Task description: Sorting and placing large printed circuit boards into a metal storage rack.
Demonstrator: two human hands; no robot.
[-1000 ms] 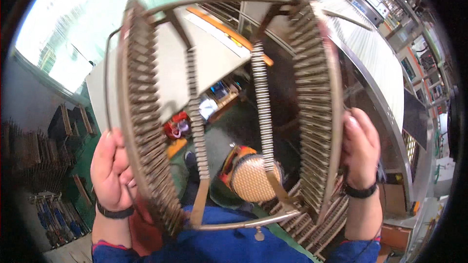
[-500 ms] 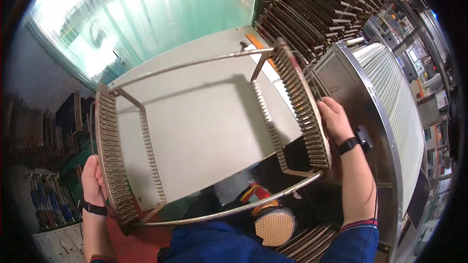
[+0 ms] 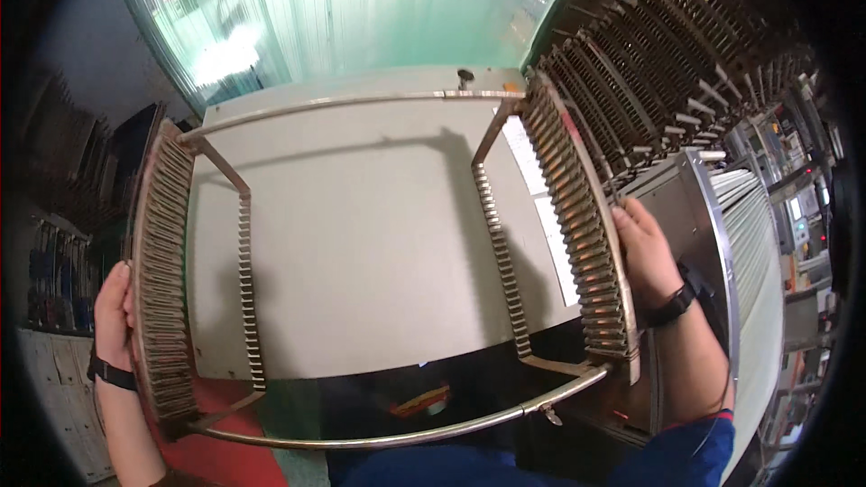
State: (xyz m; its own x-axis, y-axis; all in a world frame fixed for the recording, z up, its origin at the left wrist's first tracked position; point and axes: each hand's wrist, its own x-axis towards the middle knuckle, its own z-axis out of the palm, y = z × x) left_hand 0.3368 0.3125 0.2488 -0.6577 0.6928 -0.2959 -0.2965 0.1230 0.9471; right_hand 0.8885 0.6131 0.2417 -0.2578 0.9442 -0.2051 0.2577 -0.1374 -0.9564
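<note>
Between my two hands hangs an open metal slotted rack (image 3: 165, 280), with toothed end walls, notched lower bars and round rods along its far and near sides. My left hand (image 3: 113, 314) is closed on the outer side of its left end; the thumb shows and the other fingers are mostly hidden. On the right end's outer side my right hand (image 3: 648, 257) is closed too, fingertips hidden behind the edge. The rack is held over a pale grey tabletop (image 3: 361, 261), casting shadows on it. A small clip (image 3: 550, 415) dangles from the near rod.
Translucent green strip curtains (image 3: 361, 18) hang behind the table. Many similar slotted racks (image 3: 649, 63) are stacked at the far right. Beside my right arm stands a metal-edged cabinet (image 3: 686, 207) with pale ribbed panels. White papers (image 3: 552, 239) lie on the table; darker racks stand left.
The rack, held in both hands, now sits more level and squarer over the table. My view has turned right, and the round perforated seat near my body has left it.
</note>
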